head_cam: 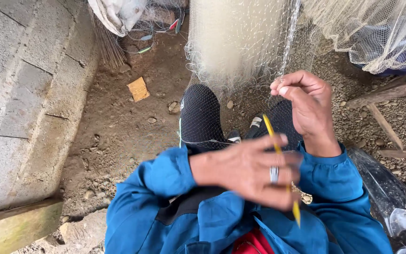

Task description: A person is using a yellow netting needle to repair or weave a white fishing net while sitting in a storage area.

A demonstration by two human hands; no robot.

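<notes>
Fishing net (240, 42) hung upper centre of frame, draped over knees. Right hand (308, 106) pinched mesh strand. Left hand (250, 171), blurred, lower centre, gripped yellow netting needle (280, 164). Net probably light, soft, snag-prone; best taken by thicker edge line.

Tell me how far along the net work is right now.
Done: cannot tell; no finished stretch is distinguishable in the fishing net hanging ahead. In hand: the right hand pinches the mesh between its fingertips, while the left hand, blurred, holds a yellow netting needle in its grip. Left: most of the net hangs beyond the hands, untouched.
</notes>
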